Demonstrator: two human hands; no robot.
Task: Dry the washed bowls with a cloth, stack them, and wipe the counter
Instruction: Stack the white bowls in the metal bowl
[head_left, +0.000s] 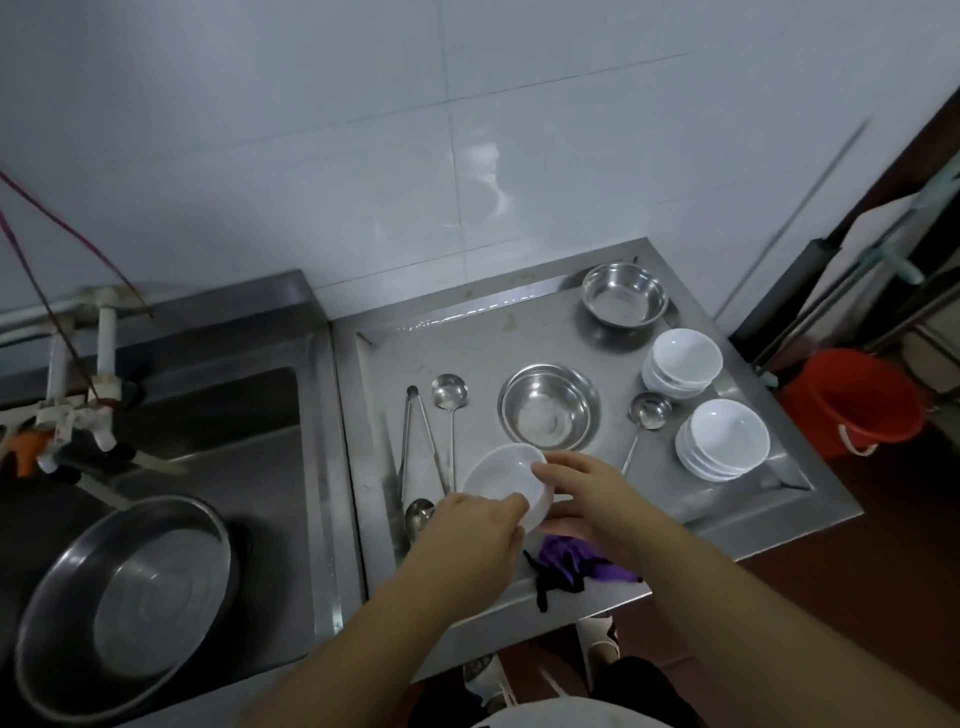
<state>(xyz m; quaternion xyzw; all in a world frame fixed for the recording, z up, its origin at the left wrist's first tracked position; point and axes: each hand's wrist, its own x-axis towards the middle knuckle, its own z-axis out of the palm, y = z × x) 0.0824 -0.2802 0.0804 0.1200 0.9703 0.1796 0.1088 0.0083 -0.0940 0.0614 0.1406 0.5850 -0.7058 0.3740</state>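
Steel counter (524, 332) under white wall tiles (311, 156); both hands, left (475, 525) and right (584, 493), grip a white bowl (501, 480).

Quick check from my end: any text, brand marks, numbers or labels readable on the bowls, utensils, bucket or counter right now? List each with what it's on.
None can be read.
White bowl held in both hands: plain, no print visible.
Stacked white bowls: no marks visible.
Steel bowls and ladles: no stamp visible.
Orange bucket: no label on the side shown.
Purple cloth: no tag visible.
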